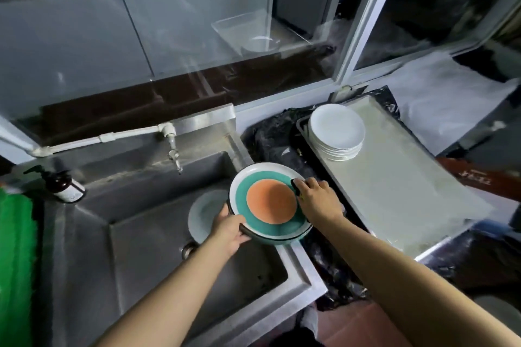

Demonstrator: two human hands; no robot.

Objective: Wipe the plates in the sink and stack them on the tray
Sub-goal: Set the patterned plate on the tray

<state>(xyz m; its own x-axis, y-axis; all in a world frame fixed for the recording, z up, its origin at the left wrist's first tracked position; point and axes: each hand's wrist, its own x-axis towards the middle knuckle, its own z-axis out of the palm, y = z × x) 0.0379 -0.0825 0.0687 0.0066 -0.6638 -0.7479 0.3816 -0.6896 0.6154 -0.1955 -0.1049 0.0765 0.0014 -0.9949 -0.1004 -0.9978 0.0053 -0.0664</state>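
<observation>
Two bare forearms come in from 6 o'clock, nearest the cam. Left hand (229, 229) grips the colored plate (271, 201) at its 8 o'clock rim, thumb on top, fingers curled under. Right hand (318, 198) sits at the plate's 3 o'clock edge, fingers curled round a dark sponge (296, 184) pressed on the rim w/ a bit of yellow showing below it. Plate has orange center, teal ring, white border, dark edge; held tilted above the right side of the sink (141, 234), overlapping its right rim. It looks like more than one plate stacked in the grip, can't tell how many.

In the basin, at 9 o'clock of the held plate, a white plate (204, 214) lies partly hidden under it, w/ the drain (188, 250) just below. Tap (173, 153) hangs at 12 o'clock of the basin. Pump bottle (62, 184) stands on the sink's left ledge, green thing (17, 256) at far 9 o'clock.

At 2 o'clock on the counter, tray (394, 183) lies over black plastic sheet (270, 135); stack of white plates (336, 131) sits in the tray's far left corner, well apart from both hands.
</observation>
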